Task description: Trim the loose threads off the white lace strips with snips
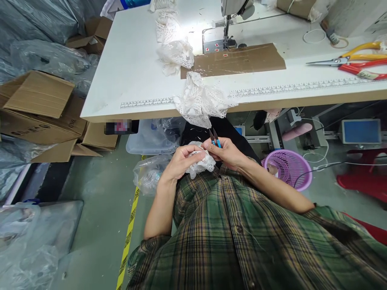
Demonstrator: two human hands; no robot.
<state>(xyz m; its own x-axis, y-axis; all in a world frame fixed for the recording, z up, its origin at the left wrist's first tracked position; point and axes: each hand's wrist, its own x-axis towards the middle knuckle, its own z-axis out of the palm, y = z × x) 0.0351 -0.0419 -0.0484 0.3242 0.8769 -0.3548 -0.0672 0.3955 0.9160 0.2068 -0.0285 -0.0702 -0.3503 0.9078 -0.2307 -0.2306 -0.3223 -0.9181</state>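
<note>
Over my lap, my left hand (184, 160) is closed on a bunched piece of white lace (203, 164). Beside it, my right hand (225, 153) grips a pair of small blue thread snips (215, 139), their dark blades pointing up and away from me. The right fingertips also meet the edge of the lace. More white lace (198, 98) hangs over the table's front edge just beyond my hands. A chain of lace pieces (175, 52) runs from there toward the back of the table.
A sewing machine (226, 32) stands on the white table (127, 64), with brown cardboard (238, 60) before it. Yellow- and red-handled scissors (347, 61) lie at the right. Below are a purple basket (290, 167) and a clear plastic bin (145, 139). Cardboard boxes (39, 104) crowd the left.
</note>
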